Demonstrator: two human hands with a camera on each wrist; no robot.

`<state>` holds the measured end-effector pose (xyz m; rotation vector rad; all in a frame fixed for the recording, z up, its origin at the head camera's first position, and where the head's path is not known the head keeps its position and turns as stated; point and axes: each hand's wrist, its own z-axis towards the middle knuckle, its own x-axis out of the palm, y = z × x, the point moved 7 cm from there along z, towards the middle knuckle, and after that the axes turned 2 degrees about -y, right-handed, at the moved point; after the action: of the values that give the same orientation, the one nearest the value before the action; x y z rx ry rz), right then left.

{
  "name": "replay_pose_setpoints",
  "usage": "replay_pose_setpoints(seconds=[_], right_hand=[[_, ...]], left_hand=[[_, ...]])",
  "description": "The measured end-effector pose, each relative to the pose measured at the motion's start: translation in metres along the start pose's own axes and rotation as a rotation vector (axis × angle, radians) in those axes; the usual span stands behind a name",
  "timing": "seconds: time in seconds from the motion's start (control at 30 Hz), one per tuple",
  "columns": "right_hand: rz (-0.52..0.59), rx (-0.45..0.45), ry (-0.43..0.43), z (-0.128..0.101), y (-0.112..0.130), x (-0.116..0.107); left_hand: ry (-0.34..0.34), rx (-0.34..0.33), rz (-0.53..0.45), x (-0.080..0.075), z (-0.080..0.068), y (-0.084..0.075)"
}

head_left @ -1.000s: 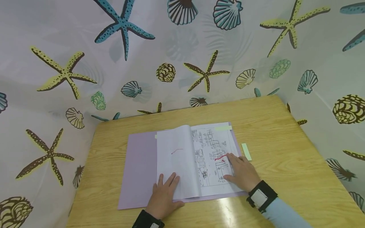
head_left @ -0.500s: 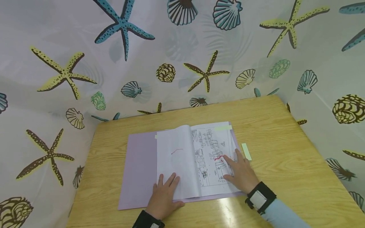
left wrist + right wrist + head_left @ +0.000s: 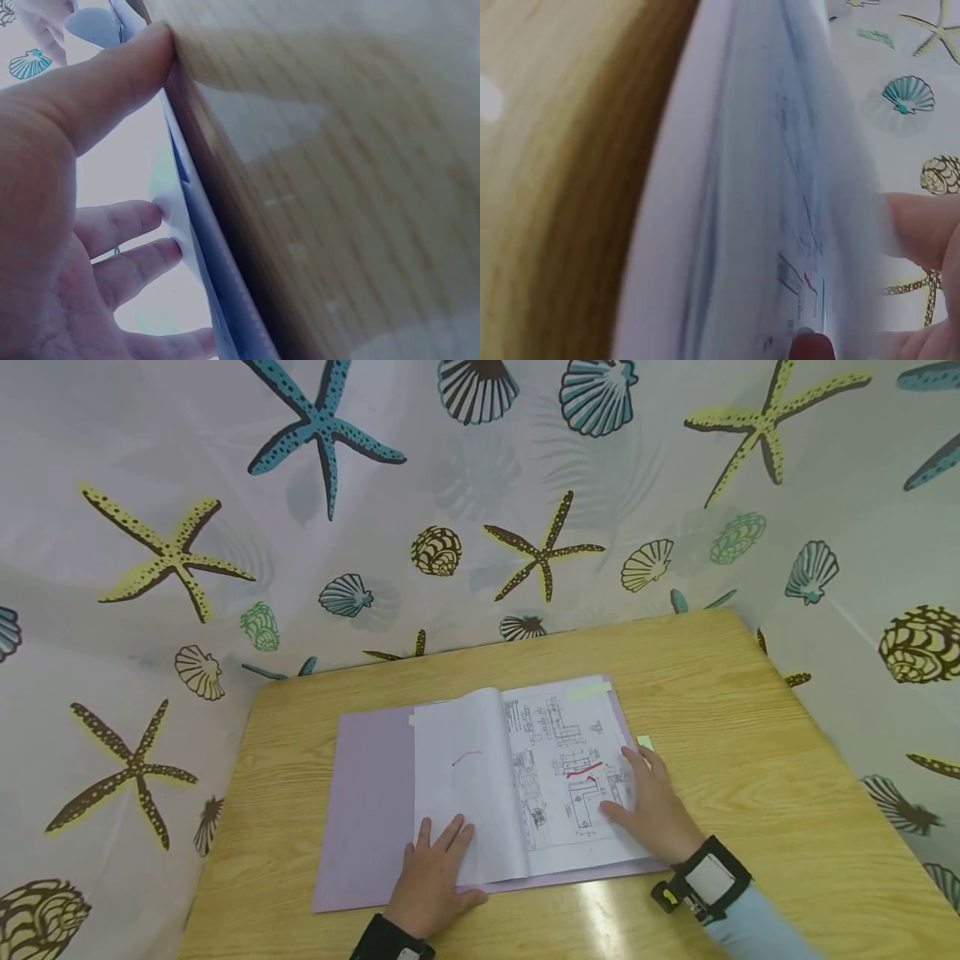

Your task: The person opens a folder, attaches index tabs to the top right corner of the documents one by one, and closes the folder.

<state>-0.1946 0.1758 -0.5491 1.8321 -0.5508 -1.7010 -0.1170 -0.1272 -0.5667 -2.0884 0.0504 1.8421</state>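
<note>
A mauve folder (image 3: 367, 818) lies spread on the table with a bound stack of pages. The turned left page (image 3: 465, 777) is mostly white with a faint reddish line. The right page (image 3: 555, 843) carries black technical drawings and red pen strokes. My left hand (image 3: 431, 881) rests with spread fingers on the left page's lower part, its thumb by the folder's near edge. My right hand (image 3: 663, 814) is at the right page's outer edge, thumb above it. In the right wrist view this page stands off the stack, with a fingertip (image 3: 811, 346) beneath it.
A pale yellow-green sticky strip (image 3: 646, 742) lies on the wooden table (image 3: 720, 693), partly covered by my right fingers. Another strip (image 3: 588, 691) is at the page's top right. Cloth (image 3: 480, 477) printed with shells and starfish surrounds the table.
My right hand has shifted right from the drawing to the page's outer edge, which has risen a little. It now partly covers the loose strip. My left hand stays in place.
</note>
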Motion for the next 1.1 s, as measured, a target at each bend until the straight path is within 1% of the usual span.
replay_pose_setpoints(seconds=[0.1, 0.17, 0.27, 0.33, 0.43, 0.57, 0.63, 0.7, 0.8, 0.87, 0.97, 1.03, 1.1], right_hand=[[0.068, 0.018, -0.003, 0.000, -0.002, -0.010], [0.129, 0.030, 0.011, -0.001, -0.002, -0.015], [0.247, 0.059, 0.043, -0.004, -0.001, -0.025], [0.330, 0.078, 0.079, -0.007, 0.001, -0.030], [0.471, 0.072, 0.158, -0.011, 0.006, -0.033], [0.623, 0.029, 0.275, -0.015, 0.015, -0.028], [0.632, 0.026, 0.312, -0.015, 0.020, -0.023], [0.611, 0.011, 0.331, -0.016, 0.024, -0.015], [0.519, -0.039, 0.346, -0.018, 0.032, 0.000], [0.466, -0.103, 0.343, -0.020, 0.040, 0.009], [0.386, -0.199, 0.318, -0.020, 0.056, 0.019], [0.350, -0.235, 0.303, -0.020, 0.065, 0.023], [0.321, -0.251, 0.300, -0.020, 0.072, 0.028]], left_hand=[[-0.001, -0.003, 0.008, 0.001, 0.001, 0.000], [0.000, -0.004, 0.007, 0.002, 0.000, 0.000], [0.007, -0.005, -0.010, 0.000, -0.001, 0.000], [0.013, -0.010, -0.020, 0.000, -0.002, 0.001], [0.015, -0.025, -0.034, -0.004, -0.005, 0.003], [-0.019, -0.028, -0.044, -0.013, -0.008, 0.005], [-0.055, -0.007, -0.047, -0.018, -0.008, 0.004], [-0.099, 0.029, -0.072, -0.024, -0.007, -0.001], [-0.149, 0.084, -0.136, -0.033, -0.006, -0.012], [-0.150, 0.102, -0.212, -0.037, -0.005, -0.020], [-0.118, 0.115, -0.320, -0.040, -0.005, -0.034], [-0.113, 0.138, -0.376, -0.042, -0.005, -0.044], [-0.134, 0.184, -0.407, -0.045, -0.006, -0.053]])
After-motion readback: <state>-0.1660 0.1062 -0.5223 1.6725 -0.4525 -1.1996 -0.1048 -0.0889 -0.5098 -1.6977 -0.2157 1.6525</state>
